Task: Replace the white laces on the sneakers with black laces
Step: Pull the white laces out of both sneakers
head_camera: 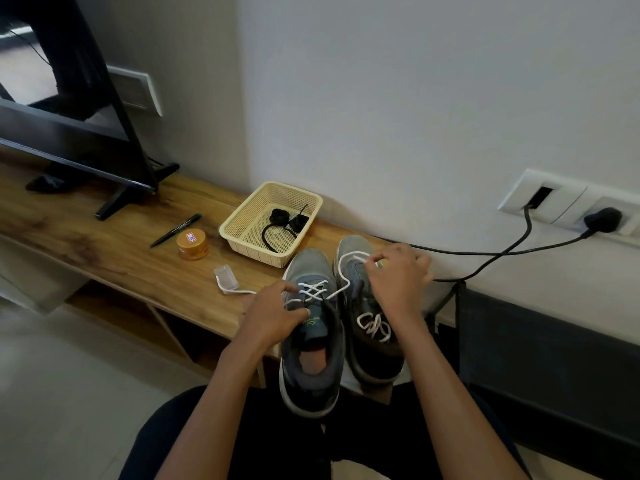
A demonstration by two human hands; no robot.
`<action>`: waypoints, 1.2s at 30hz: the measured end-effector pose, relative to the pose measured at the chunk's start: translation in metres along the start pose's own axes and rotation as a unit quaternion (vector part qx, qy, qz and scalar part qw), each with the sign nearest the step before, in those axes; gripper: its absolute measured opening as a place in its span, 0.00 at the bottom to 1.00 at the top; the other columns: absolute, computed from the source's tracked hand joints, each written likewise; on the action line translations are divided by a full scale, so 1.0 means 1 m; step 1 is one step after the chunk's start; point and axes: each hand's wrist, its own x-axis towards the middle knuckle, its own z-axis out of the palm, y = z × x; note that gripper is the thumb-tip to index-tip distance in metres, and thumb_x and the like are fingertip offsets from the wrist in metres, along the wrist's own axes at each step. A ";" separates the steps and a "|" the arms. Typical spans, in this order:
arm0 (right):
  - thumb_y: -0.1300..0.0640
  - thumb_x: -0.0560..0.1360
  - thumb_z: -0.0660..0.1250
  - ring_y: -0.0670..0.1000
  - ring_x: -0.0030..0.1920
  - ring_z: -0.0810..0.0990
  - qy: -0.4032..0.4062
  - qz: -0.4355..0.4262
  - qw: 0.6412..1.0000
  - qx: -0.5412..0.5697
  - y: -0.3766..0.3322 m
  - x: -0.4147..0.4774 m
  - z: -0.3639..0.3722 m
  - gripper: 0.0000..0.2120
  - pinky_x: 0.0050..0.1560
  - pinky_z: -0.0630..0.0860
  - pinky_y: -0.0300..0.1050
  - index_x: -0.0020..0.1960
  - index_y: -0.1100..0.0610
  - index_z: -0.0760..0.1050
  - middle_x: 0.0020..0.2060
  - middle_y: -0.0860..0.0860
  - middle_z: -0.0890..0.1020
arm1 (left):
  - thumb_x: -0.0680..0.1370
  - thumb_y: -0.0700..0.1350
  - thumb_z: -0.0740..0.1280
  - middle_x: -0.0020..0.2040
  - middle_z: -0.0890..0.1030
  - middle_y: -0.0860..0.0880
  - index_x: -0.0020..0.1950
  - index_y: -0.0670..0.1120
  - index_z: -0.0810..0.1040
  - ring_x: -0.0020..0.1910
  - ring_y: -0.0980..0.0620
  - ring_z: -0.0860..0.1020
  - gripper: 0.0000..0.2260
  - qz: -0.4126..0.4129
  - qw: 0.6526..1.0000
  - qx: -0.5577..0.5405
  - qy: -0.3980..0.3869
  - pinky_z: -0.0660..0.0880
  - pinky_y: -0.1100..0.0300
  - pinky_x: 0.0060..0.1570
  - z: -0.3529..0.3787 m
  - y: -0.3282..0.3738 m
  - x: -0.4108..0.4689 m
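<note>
Steadying the left sneaker (309,344), the left hand (273,311) pinches its upper while the right hand (398,275) pinches the white lace (312,292) to draw it free; black laces (284,220) wait in the far basket (258,252).

a home living room: a television (69,98) stands on a long wooden console (104,244) against a plain wall with wall sockets (568,206).

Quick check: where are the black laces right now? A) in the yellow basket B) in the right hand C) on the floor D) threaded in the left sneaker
A: the black laces lie coiled in the yellow basket; the right hand pinches a white lace, the left hand holds the left sneaker.
</note>
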 end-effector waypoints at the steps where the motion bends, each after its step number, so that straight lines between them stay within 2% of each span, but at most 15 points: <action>1: 0.54 0.74 0.66 0.56 0.61 0.65 -0.007 0.015 1.000 -0.008 0.003 0.001 -0.001 0.07 0.60 0.60 0.51 0.50 0.53 0.80 0.58 0.49 0.75 | 0.73 0.46 0.72 0.66 0.73 0.47 0.65 0.48 0.73 0.66 0.50 0.70 0.21 0.011 1.000 0.003 0.004 0.65 0.62 0.58 0.001 0.002 0.000; 4: 0.57 0.73 0.66 0.57 0.62 0.64 -0.013 0.009 1.000 -0.003 0.000 -0.003 -0.003 0.12 0.60 0.61 0.50 0.55 0.54 0.78 0.59 0.51 0.72 | 0.72 0.46 0.72 0.65 0.74 0.48 0.64 0.49 0.74 0.64 0.50 0.72 0.21 0.039 0.998 0.034 0.031 0.64 0.64 0.55 0.007 0.006 0.002; 7: 0.57 0.73 0.66 0.55 0.62 0.63 -0.029 -0.065 0.997 -0.015 -0.009 -0.012 -0.005 0.03 0.59 0.60 0.48 0.45 0.54 0.78 0.57 0.49 0.74 | 0.72 0.48 0.72 0.63 0.75 0.51 0.56 0.56 0.77 0.65 0.49 0.69 0.13 0.082 0.989 0.095 0.075 0.66 0.56 0.63 0.014 0.012 0.007; 9: 0.53 0.73 0.66 0.52 0.64 0.61 -0.091 -0.135 0.985 -0.063 -0.012 -0.022 -0.002 0.05 0.63 0.55 0.49 0.44 0.51 0.80 0.58 0.45 0.74 | 0.73 0.47 0.71 0.65 0.73 0.52 0.54 0.57 0.78 0.68 0.48 0.64 0.11 0.083 0.980 0.156 0.088 0.63 0.50 0.65 0.018 0.018 0.010; 12: 0.46 0.73 0.65 0.54 0.69 0.56 -0.152 -0.200 0.959 -0.130 -0.013 -0.036 0.006 0.12 0.69 0.44 0.58 0.50 0.50 0.81 0.64 0.45 0.70 | 0.76 0.45 0.67 0.67 0.70 0.52 0.54 0.54 0.79 0.71 0.46 0.60 0.08 0.069 0.968 0.221 0.096 0.61 0.50 0.65 0.025 0.027 0.015; 14: 0.45 0.73 0.63 0.56 0.71 0.54 -0.163 -0.205 0.951 -0.162 -0.013 -0.039 0.011 0.15 0.70 0.40 0.62 0.55 0.51 0.80 0.67 0.46 0.68 | 0.77 0.44 0.64 0.68 0.70 0.51 0.55 0.53 0.79 0.72 0.46 0.58 0.08 0.060 0.966 0.231 0.101 0.60 0.50 0.66 0.030 0.030 0.017; 19: 0.41 0.73 0.63 0.56 0.71 0.54 -0.163 -0.200 0.951 -0.168 -0.016 -0.037 0.014 0.18 0.69 0.38 0.62 0.52 0.52 0.82 0.66 0.46 0.70 | 0.77 0.43 0.65 0.69 0.69 0.50 0.53 0.52 0.78 0.71 0.46 0.58 0.07 0.056 0.966 0.231 0.104 0.61 0.50 0.65 0.032 0.025 0.016; 22: 0.42 0.72 0.64 0.56 0.70 0.56 -0.151 -0.185 0.957 -0.167 -0.018 -0.039 0.015 0.18 0.69 0.38 0.62 0.51 0.53 0.83 0.63 0.45 0.73 | 0.77 0.44 0.66 0.71 0.66 0.49 0.53 0.51 0.78 0.72 0.46 0.57 0.06 0.058 0.971 0.206 0.105 0.61 0.50 0.65 0.032 0.023 0.015; 24: 0.45 0.72 0.65 0.55 0.70 0.57 -0.136 -0.174 0.962 -0.159 -0.019 -0.039 0.016 0.15 0.69 0.39 0.62 0.49 0.55 0.83 0.61 0.45 0.75 | 0.77 0.45 0.66 0.69 0.67 0.49 0.51 0.51 0.76 0.71 0.46 0.58 0.04 0.060 0.977 0.169 0.118 0.62 0.50 0.64 0.032 0.022 0.014; 26: 0.48 0.71 0.66 0.55 0.70 0.58 -0.128 -0.164 0.965 -0.160 -0.019 -0.039 0.016 0.14 0.70 0.41 0.61 0.48 0.56 0.82 0.59 0.46 0.76 | 0.77 0.47 0.65 0.63 0.72 0.48 0.48 0.50 0.74 0.67 0.46 0.63 0.02 0.054 0.983 0.102 0.143 0.66 0.50 0.60 0.031 0.018 0.019; 29: 0.49 0.69 0.66 0.55 0.69 0.60 -0.124 -0.147 0.968 -0.159 -0.017 -0.038 0.016 0.12 0.71 0.42 0.60 0.46 0.55 0.82 0.56 0.45 0.77 | 0.77 0.49 0.63 0.51 0.76 0.47 0.41 0.51 0.71 0.58 0.43 0.72 0.06 0.003 0.983 -0.080 0.167 0.72 0.49 0.53 0.020 0.017 0.027; 30: 0.49 0.69 0.67 0.55 0.69 0.60 -0.125 -0.144 0.969 -0.157 -0.017 -0.038 0.017 0.12 0.71 0.42 0.60 0.46 0.55 0.82 0.55 0.45 0.77 | 0.77 0.48 0.63 0.47 0.77 0.47 0.39 0.51 0.69 0.55 0.43 0.74 0.07 -0.019 0.976 -0.127 0.177 0.71 0.51 0.50 0.016 0.017 0.029; 32: 0.48 0.69 0.67 0.54 0.69 0.60 -0.127 -0.140 0.970 -0.155 -0.016 -0.038 0.019 0.12 0.71 0.42 0.60 0.46 0.55 0.82 0.55 0.45 0.77 | 0.79 0.44 0.63 0.42 0.75 0.49 0.39 0.50 0.67 0.51 0.44 0.75 0.09 -0.064 0.970 -0.156 0.178 0.66 0.55 0.46 0.013 0.017 0.029; 34: 0.47 0.70 0.67 0.54 0.69 0.60 -0.127 -0.140 0.970 -0.155 -0.016 -0.037 0.021 0.13 0.71 0.44 0.59 0.47 0.55 0.82 0.56 0.45 0.77 | 0.77 0.41 0.64 0.46 0.76 0.49 0.45 0.49 0.69 0.53 0.45 0.75 0.05 -0.043 0.978 -0.112 0.169 0.69 0.53 0.51 0.013 0.018 0.026; 36: 0.46 0.71 0.66 0.54 0.69 0.59 -0.125 -0.138 0.971 -0.150 -0.016 -0.037 0.022 0.15 0.70 0.44 0.59 0.47 0.56 0.82 0.57 0.45 0.77 | 0.73 0.39 0.65 0.57 0.75 0.48 0.52 0.51 0.71 0.60 0.45 0.71 0.11 0.023 0.986 -0.037 0.164 0.70 0.48 0.58 0.017 0.018 0.024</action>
